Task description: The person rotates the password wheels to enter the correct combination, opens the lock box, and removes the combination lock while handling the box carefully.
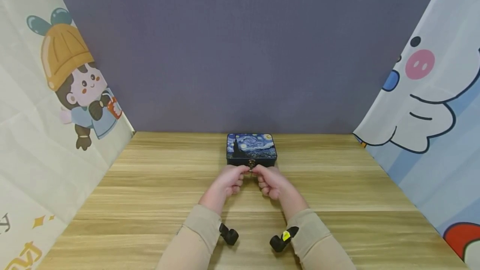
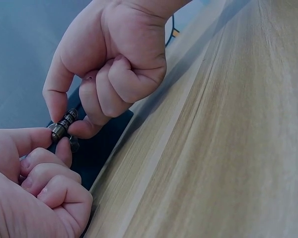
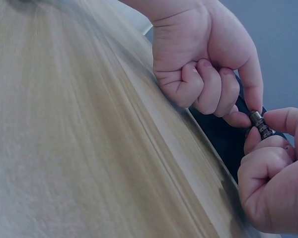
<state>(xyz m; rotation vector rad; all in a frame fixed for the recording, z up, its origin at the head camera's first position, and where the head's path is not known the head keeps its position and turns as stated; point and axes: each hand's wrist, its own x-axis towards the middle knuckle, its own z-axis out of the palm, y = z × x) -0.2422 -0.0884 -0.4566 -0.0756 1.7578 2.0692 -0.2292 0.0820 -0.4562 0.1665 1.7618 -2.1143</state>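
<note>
A dark box (image 1: 251,147) with a swirling blue night-sky painting on its lid stands closed at the back of the table. On its front is a bronze-coloured clasp (image 1: 252,162). Just in front of the clasp is a small, dark metal combination lock (image 2: 68,119) with ringed dials. My left hand (image 1: 230,178) pinches one end of this lock between thumb and index finger. From the other side, my right hand (image 1: 273,181) pinches the opposite end. The remaining fingers of both hands are curled in. Fingers partly cover the lock, and I cannot tell whether it is hooked through the clasp.
The wood-grain table (image 1: 157,203) runs up to a grey-purple back panel (image 1: 240,53). Printed cloths hang at the left (image 1: 22,107) and right (image 1: 442,136). A black wrist camera (image 1: 228,235) is on the left sleeve, and another camera (image 1: 279,243) on the right.
</note>
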